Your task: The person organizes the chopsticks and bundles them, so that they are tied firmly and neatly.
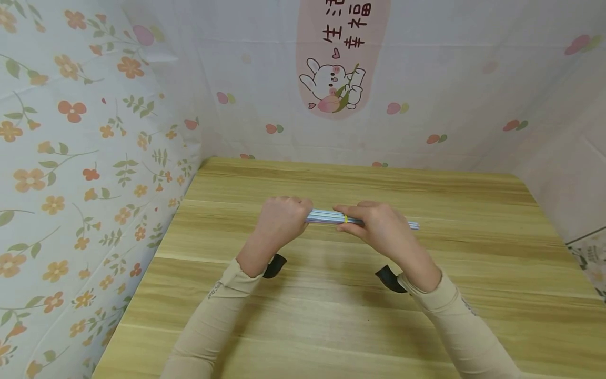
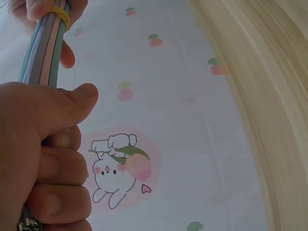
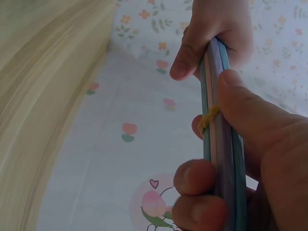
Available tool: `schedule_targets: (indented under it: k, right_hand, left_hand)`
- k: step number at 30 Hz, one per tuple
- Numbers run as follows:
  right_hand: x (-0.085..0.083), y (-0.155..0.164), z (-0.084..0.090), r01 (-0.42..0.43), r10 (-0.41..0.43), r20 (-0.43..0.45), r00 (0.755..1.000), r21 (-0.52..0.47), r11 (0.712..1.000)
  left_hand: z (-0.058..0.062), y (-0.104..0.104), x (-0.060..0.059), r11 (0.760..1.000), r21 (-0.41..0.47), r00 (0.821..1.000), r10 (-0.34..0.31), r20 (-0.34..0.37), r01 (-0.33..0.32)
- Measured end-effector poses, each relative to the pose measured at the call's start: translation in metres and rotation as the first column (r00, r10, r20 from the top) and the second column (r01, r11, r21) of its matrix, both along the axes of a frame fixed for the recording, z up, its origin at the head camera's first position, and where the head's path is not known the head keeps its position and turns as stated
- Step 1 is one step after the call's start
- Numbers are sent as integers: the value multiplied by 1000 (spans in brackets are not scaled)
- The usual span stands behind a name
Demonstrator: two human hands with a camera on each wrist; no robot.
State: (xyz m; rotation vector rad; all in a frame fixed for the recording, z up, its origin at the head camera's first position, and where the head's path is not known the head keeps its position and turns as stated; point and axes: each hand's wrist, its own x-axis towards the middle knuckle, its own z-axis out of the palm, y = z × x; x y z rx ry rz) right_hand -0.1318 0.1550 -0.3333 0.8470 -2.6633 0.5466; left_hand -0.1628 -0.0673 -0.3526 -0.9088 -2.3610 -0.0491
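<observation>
A bundle of slim pastel pencils (image 1: 325, 216) in blue, lilac, pink and green is held level above the table. My left hand (image 1: 283, 220) grips it in a fist round its left part, thumb lying along it. A yellow rubber band (image 1: 346, 219) circles the bundle between the hands, right at the right fingertips. My right hand (image 1: 387, 230) holds the bundle with thumb on one side and curled fingers on the other. The free ends stick out past the right hand. Below the left fist, a silvery end piece (image 2: 30, 224) shows in the left wrist view.
The wood-grain table (image 1: 322, 326) lies under both hands. A white printed cloth (image 1: 236, 68) with a rabbit picture hangs behind it, and a flowered cloth (image 1: 71, 173) hangs along the left side. Black straps (image 1: 391, 279) jut from the wrists.
</observation>
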Motion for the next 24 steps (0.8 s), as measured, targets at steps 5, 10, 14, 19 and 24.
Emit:
schedule_targets:
  k: [5, 10, 14, 19, 24]
  right_hand:
    - [-1, -2, 0, 17, -17, -9, 1000, 9, 1000]
    - [-1, -3, 1, 8, -7, -20, 1000, 23, 1000]
    - [-1, -1, 3, 2, -1, -12, 1000, 48, 999]
    - [0, 4, 6, 16, -16, 13, 1000, 62, 998]
    - [1, 9, 7, 31, -32, 28, 999, 56, 998]
  left_hand:
    - [3, 1, 1, 1000, -4, 1000, -1, -9, 1]
    - [3, 1, 0, 1000, -4, 1000, 2, -1, -2]
    - [2, 1, -1, 1000, -13, 1000, 0, 6, 0]
    - [2, 0, -3, 1000, -21, 1000, 8, 15, -8]
    - [3, -1, -3, 1000, -14, 999, 15, 36, -14]
